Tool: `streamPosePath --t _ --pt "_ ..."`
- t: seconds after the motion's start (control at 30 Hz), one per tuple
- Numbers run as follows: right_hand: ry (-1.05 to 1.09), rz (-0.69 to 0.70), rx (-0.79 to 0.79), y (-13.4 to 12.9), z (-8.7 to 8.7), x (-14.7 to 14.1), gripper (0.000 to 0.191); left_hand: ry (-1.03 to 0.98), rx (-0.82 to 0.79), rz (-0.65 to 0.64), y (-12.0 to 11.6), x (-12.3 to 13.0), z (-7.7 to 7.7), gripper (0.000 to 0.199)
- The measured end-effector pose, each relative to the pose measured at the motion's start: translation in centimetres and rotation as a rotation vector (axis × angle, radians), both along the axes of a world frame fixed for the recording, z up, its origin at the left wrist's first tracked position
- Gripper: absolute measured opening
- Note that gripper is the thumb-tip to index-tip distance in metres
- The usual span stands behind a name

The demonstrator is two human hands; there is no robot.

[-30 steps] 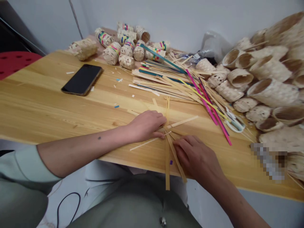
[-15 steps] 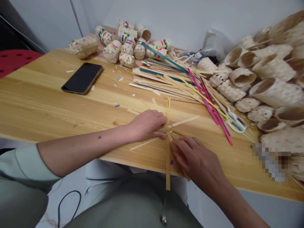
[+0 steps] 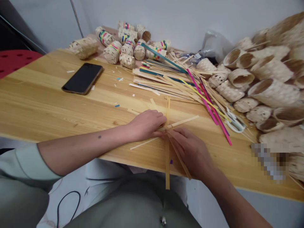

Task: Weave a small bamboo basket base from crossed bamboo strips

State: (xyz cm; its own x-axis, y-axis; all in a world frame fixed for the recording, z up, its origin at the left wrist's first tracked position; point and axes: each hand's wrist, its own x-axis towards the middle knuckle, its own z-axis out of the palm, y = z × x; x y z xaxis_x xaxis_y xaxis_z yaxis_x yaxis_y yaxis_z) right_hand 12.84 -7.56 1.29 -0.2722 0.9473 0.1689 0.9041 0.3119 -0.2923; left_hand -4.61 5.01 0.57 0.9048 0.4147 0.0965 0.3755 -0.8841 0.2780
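Note:
Several pale bamboo strips [image 3: 167,158] cross in a star shape near the table's front edge, one of them hanging over the edge. My left hand [image 3: 148,125] lies on the left side of the crossing, its fingers closed on the strips. From the right, my right hand [image 3: 190,148] reaches the crossing with its fingers pressed together at the strips. A strip slants down beside the right hand past the table edge. The fingertips of both hands nearly meet, and they partly hide the crossing.
A black phone [image 3: 82,78] lies at the left on the wooden table [image 3: 47,110]. Small woven cylinders [image 3: 112,52] stand at the back. Loose coloured and plain strips [image 3: 166,79] are piled behind the hands. Many woven tubes [image 3: 268,91] are heaped at the right.
My right hand has moved up and left to the crossing, close to my left hand. The slanting strip beside it shows more fully now. My left hand has hardly moved.

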Motion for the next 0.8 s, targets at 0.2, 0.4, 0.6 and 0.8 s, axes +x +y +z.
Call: streamPosePath --t 0.2,0.4,0.6,0.8 --pt "0.025 -0.026 -0.023 1.5 -1.1 -0.7 0.023 0.000 -0.016 -0.025 0.3 -0.2 0.0 0.018" --pt "0.071 -0.001 -0.080 1.9 -0.4 -0.5 0.020 -0.007 -0.011 -0.079 0.6 -0.5 0.3 0.015" --pt "0.051 0.162 -0.162 2.2 1.6 -0.6 0.019 0.024 0.128 -0.147 0.4 -0.5 0.2 0.027" --pt "0.128 0.243 -0.170 2.5 0.8 0.7 0.022 0.147 0.265 -0.201 0.0 0.0 0.7 0.027"
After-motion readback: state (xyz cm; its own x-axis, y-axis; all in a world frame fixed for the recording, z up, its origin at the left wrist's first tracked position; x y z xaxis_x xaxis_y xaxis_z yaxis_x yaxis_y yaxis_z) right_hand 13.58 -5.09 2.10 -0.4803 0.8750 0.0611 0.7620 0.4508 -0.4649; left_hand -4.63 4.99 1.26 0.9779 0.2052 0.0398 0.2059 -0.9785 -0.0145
